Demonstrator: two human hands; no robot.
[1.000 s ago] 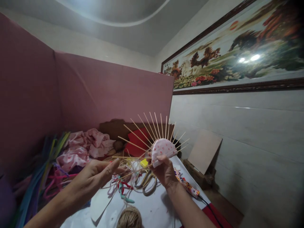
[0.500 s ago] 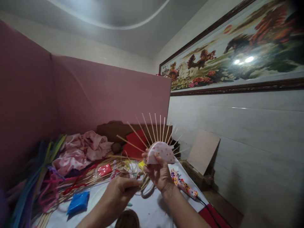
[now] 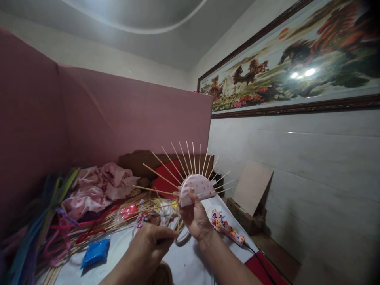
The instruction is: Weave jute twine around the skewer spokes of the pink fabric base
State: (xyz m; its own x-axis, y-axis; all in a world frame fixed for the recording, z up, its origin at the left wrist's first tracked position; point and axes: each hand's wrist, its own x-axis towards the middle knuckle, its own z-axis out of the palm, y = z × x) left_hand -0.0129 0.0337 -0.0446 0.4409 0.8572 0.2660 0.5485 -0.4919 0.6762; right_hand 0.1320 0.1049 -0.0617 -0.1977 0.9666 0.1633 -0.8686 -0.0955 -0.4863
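Observation:
My right hand (image 3: 193, 221) grips a half-round piece (image 3: 199, 187) covered in pink-dotted white cloth, its thumb pressed on the front. Thin wooden sticks (image 3: 175, 169) fan out from the curved edge of that piece like rays. Lower and to the left, my left hand (image 3: 152, 243) is closed in a pinch, with its fingertips near a loop of brown cord (image 3: 184, 240). Whether the cord or something else lies in that pinch cannot be made out. Under the left wrist shows part of a round brown object (image 3: 164, 273).
A flower-patterned glue gun (image 3: 227, 229) with a black cable lies right on the white tabletop (image 3: 190, 261). Leftward are a blue packet (image 3: 95, 253), a red packet (image 3: 128, 211), loose sticks, crumpled dotted cloth (image 3: 103, 184) and coloured strips (image 3: 44, 221). A board (image 3: 252, 188) leans on the wall.
The half-round piece has turned counterclockwise in my right hand, so sticks now also point left and slightly down. My left hand stays pinched in nearly the same place.

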